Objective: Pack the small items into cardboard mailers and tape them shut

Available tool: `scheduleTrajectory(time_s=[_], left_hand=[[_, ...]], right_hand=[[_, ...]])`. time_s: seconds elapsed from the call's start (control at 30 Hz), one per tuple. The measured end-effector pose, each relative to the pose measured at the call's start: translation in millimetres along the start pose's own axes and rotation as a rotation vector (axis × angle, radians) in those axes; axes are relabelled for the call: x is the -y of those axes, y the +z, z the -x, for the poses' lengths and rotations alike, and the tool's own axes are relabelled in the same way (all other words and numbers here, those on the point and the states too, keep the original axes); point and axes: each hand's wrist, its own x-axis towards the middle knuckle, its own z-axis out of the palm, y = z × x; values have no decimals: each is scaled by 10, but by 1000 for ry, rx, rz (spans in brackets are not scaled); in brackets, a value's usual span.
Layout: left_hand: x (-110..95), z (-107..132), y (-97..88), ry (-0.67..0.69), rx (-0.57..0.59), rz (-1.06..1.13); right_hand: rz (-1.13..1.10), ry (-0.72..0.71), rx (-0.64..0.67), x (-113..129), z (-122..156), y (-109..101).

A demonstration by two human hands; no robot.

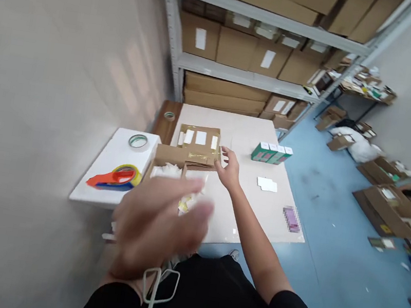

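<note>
- Well, right hand [229,171] open, fingers bent beside brown cardboard box [203,149] at ten o'clock, maybe to steady it.
- Stiff, flat sides there, with shiny tape [198,156].
- Left hand [162,217] too blurry; cannot tell if gripping anything.
- At ten o'clock from it, orange tape cutter [108,178] on smooth white block [108,151], perhaps for reach.

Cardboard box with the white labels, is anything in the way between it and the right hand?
Nothing visible stands between the right hand and the cardboard box. The hand is right at the box's right edge; I can't tell whether they touch.
</note>
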Motion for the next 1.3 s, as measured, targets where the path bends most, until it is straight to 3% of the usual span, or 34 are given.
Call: scheduleTrajectory(time_s=[0.07, 0.13, 0.23, 0.33, 0.47, 0.6, 0.9, 1.1, 1.3], left_hand=[[376, -337, 492, 139, -46, 71], [779, -475, 1051, 57, 112, 130], [1287, -323, 1807, -63, 301, 165], [1567, -4, 2369, -138, 460, 193], [1622, 283, 2932, -242, 572, 237], [1562, 363, 3419, -322, 627, 223], [1667, 314, 4553, -451, 681, 91], [1979, 164, 5306, -470, 745, -8], [2478, -51, 6084, -468, 987, -189]], right_hand=[[19, 52, -67, -186, 33, -298], [45, 112, -117, -392, 103, -571], [70, 208, -180, -701, 259, -905], [82, 299, -217, -979, 424, -1149], [74, 390, -244, -1321, 551, -1411], [66, 423, -218, -1718, 517, -1661], [52, 437, -6, -2890, -47, -2062], [45, 456, 93, -3573, -607, -2213], [-1, 462, 173, -3981, -906, -2275]])
